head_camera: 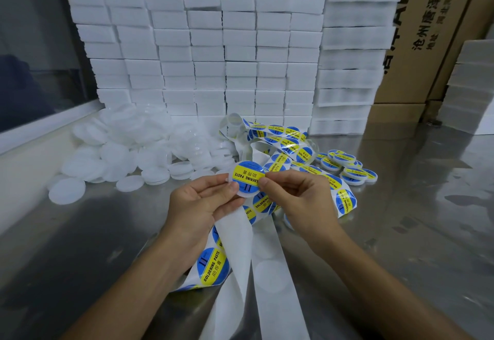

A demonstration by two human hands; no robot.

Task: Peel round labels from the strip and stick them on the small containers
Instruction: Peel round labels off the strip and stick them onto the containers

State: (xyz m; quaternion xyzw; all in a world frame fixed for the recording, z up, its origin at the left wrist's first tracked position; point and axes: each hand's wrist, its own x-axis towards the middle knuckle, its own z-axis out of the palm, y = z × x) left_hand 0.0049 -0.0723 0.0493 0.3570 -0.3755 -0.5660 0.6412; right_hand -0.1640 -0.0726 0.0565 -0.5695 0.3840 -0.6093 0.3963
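Between both hands, labelled container [248,179], left hand [203,206] gripping, right hand [296,200] pinching its edge

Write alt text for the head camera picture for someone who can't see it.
Two hands, left hand and right hand, hold a small round container bearing a blue and yellow label over a steel table. Label strip loops beside unlabelled containers, labelled ones and stacked white boxes.
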